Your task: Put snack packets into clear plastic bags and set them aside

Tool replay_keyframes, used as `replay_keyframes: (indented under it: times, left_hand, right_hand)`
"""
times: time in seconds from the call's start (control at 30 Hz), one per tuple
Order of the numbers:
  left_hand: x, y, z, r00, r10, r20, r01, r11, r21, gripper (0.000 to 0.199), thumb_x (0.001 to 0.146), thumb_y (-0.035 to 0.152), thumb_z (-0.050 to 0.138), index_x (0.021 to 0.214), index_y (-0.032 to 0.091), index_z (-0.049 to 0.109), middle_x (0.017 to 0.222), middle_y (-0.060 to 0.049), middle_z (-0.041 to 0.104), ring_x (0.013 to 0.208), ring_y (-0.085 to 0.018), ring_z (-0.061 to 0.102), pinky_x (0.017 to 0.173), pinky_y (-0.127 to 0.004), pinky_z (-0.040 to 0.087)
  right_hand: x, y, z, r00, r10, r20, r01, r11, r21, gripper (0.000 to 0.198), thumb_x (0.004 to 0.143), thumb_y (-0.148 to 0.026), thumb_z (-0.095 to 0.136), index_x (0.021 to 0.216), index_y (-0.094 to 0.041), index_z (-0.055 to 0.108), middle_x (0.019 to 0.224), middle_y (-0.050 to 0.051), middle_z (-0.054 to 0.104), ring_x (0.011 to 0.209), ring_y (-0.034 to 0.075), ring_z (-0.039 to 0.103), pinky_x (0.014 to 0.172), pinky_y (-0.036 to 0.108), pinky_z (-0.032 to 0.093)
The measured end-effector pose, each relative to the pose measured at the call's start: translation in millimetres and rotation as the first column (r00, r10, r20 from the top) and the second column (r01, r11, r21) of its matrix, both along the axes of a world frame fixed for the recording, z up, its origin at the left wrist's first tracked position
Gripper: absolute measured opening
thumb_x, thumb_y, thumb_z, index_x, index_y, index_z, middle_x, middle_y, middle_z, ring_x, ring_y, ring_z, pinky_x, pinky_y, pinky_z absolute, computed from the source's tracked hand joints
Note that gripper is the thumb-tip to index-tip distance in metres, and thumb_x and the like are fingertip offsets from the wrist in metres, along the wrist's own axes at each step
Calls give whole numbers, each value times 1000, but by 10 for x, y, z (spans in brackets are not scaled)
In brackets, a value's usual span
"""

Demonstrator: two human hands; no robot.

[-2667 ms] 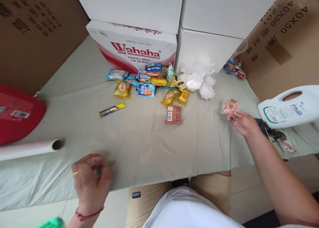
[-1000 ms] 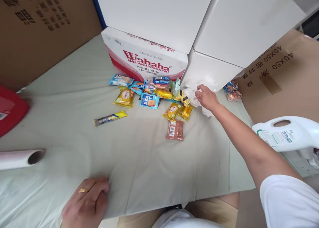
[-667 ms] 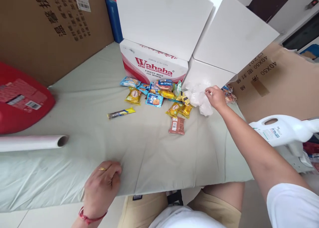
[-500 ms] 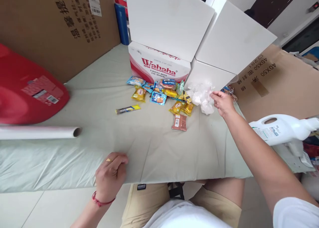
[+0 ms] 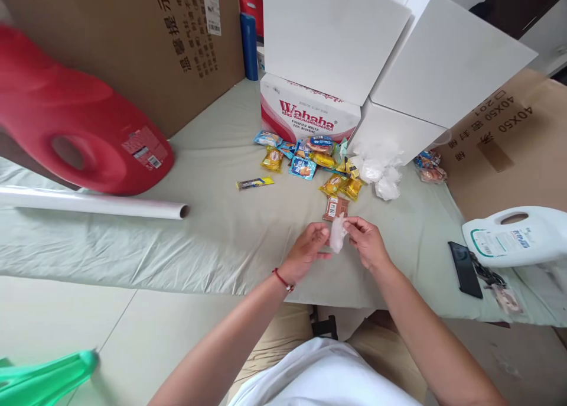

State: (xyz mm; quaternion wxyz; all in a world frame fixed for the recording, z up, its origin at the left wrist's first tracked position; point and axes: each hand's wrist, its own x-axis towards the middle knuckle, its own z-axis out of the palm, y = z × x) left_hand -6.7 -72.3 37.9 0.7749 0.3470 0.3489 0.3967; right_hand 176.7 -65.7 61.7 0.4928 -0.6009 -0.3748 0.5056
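Note:
My right hand (image 5: 365,240) pinches a small crumpled clear plastic bag (image 5: 338,234) by its upper right edge, above the front of the table. On the bag's other side is my left hand (image 5: 306,249), thumb and fingers apart; whether they touch the plastic I cannot tell. Just beyond lies a brown packaged snack (image 5: 335,207), partly covered by the bag. Farther back, yellow snack packets (image 5: 333,184) and blue snack packets (image 5: 302,168) form a loose pile, with a heap of clear plastic bags (image 5: 376,163) to its right. A thin yellow-and-black snack stick (image 5: 255,183) lies apart on the left.
Behind the pile stand a Wahaha carton (image 5: 310,113) and white boxes (image 5: 330,36). A red jug (image 5: 101,122) and a white roll (image 5: 97,204) lie left. At right are a white detergent bottle (image 5: 509,237), a phone (image 5: 465,270) and a cardboard box (image 5: 516,128).
My right hand has come back from the bag heap toward me with one plastic bag. My left hand has risen from the table edge, moved right beside it and opened from a curled shape.

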Motion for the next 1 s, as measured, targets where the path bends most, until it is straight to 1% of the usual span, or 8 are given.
replay_keyframes:
  times: [0.07,0.23,0.4,0.53,0.63,0.8,0.93,1.0]
  left_hand:
    - [107,26,-97,1000,12,-5,-11,999,30,61,72,68,80,104,19,64,98,-5,67,86,-18,63,70,-29,53]
    - [211,134,-341,978,199,-64,-195,978,67,50,74,63,81,90,17,68,78,0,64,68,-13,54,63,-25,44]
    - [290,193,-320,932,307,-190,-284,949,138,47,77,63,78,82,19,63,69,3,55,59,-11,45,55,-25,35]
    - [408,132,-287,952,264,-156,-224,946,235,43,85,61,72,86,20,63,74,2,58,66,-12,48,61,-25,38]
    - [482,121,-291,983,180,-16,-176,974,143,45,90,62,66,81,18,63,72,2,58,65,-12,48,62,-26,39]
    - [525,232,-278,984,145,104,-141,989,-48,38,77,51,83,80,16,69,75,0,66,69,-13,56,65,-25,45]
    - [436,318,-283,947,250,201,-224,964,-143,30,74,44,87,80,17,72,80,0,70,72,-12,60,68,-23,48]
    - [366,339,-275,938,234,256,-198,967,-158,28,73,43,87,82,19,75,87,-2,73,79,-14,65,74,-25,52]
  right_hand:
    - [-33,-41,-18,995,22,100,-25,999,29,39,66,-50,87,88,-20,75,68,-3,58,54,8,37,49,23,28]
    - [171,-39,-51,966,15,258,-29,998,51,40,69,-55,84,85,-19,75,70,-1,61,58,10,40,51,24,32]
    - [320,-156,-50,976,-33,214,24,999,44,45,78,-63,75,91,-20,73,73,-1,59,54,9,38,45,23,30]
    - [241,-286,-113,975,46,217,-46,999,-2,43,77,-62,77,87,-21,70,72,-1,59,54,11,45,41,23,37]
    - [236,-313,-195,967,18,253,-35,997,62,36,82,-56,74,80,-21,69,70,-2,59,53,11,47,46,25,42]
    - [407,-352,-241,940,-93,329,26,979,202,24,87,-46,75,81,-23,71,73,-2,61,64,12,50,61,26,44]
    - [626,-459,-199,981,-194,29,185,964,190,26,80,-48,80,86,-24,69,77,-2,62,65,12,52,63,26,45]
    - [750,-516,-205,968,-239,-73,247,960,132,32,76,-51,83,85,-24,68,79,-1,62,68,14,54,62,27,47]
